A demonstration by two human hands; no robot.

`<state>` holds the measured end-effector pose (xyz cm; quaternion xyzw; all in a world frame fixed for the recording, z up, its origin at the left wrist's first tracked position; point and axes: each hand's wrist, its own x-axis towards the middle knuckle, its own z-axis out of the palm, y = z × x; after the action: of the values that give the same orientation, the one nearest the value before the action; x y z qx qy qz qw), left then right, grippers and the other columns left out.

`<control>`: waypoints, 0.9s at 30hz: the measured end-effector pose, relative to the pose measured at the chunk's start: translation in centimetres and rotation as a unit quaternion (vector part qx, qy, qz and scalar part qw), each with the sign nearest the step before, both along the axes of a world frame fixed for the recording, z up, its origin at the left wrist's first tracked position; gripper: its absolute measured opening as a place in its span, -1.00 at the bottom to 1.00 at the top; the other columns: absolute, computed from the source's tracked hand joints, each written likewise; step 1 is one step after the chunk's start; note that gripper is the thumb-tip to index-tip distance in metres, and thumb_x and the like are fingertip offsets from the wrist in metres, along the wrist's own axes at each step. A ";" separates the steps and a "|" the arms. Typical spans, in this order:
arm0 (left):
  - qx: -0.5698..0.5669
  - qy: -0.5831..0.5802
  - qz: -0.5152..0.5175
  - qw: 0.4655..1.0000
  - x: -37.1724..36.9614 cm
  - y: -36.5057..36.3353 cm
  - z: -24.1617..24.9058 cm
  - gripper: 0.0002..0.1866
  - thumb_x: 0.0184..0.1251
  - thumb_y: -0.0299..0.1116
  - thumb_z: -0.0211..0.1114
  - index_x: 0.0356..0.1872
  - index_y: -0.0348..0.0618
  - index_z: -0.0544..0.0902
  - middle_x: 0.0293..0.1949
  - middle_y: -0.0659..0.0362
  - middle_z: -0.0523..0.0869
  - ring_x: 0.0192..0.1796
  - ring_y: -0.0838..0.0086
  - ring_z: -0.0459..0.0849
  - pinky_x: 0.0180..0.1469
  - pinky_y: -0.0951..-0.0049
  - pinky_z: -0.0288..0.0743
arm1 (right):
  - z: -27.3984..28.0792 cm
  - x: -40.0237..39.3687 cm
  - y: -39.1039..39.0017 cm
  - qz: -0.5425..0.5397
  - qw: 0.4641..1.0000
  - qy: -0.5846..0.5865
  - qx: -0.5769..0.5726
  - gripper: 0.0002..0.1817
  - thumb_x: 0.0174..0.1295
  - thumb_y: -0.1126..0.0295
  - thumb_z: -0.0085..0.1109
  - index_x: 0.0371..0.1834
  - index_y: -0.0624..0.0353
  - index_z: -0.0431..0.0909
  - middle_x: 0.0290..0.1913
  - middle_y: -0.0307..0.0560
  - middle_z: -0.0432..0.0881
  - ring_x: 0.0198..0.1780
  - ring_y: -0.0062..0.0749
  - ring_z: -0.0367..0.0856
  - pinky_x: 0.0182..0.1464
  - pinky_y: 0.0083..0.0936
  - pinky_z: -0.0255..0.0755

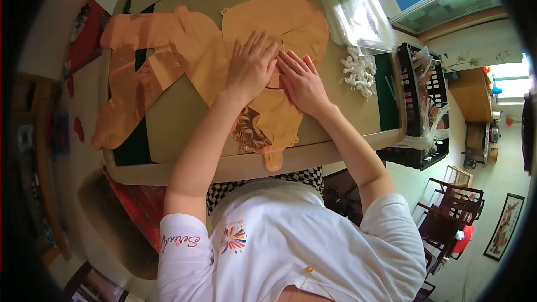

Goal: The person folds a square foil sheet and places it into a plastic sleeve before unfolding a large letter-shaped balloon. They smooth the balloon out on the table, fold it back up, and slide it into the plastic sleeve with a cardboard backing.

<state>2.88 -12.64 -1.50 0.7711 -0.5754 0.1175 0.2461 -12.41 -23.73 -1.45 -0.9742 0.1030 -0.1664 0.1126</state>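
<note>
Copper-coloured foil balloon (274,19) lies flat on the table (145,174); left hand (251,70) and right hand (302,84) rest on it, fingers outstretched with narrow gaps (small white bundles (358,72) sit to the right).

Copper-gold foil shape (275,109), spread flat on the table (179,114).
On my feed I see it stretch inward from the near edge's middle, creased, a dark glossy patch (250,130) at its near left, one rounded tab (273,161) lapping that edge.
</note>
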 end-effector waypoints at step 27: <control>0.042 0.049 0.028 0.998 -0.6 0.3 -1.0 -0.52 0.41 -0.16 0.16 0.32 0.00 0.48 0.39 -0.01 0.38 0.48 0.12 0.25 0.44 -0.20 0.05 | 2.7 16.4 -24.1 -0.094 0.969 0.163 0.158 -0.43 -0.04 0.19 0.45 0.09 0.15 0.61 -0.08 0.04 0.70 -0.13 -0.21 0.69 -0.05 -0.33 0.54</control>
<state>2.31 -12.35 -2.53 0.8011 -0.5456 0.0626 0.2381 3.95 -47.82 1.25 -0.9442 0.2357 0.0033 0.2302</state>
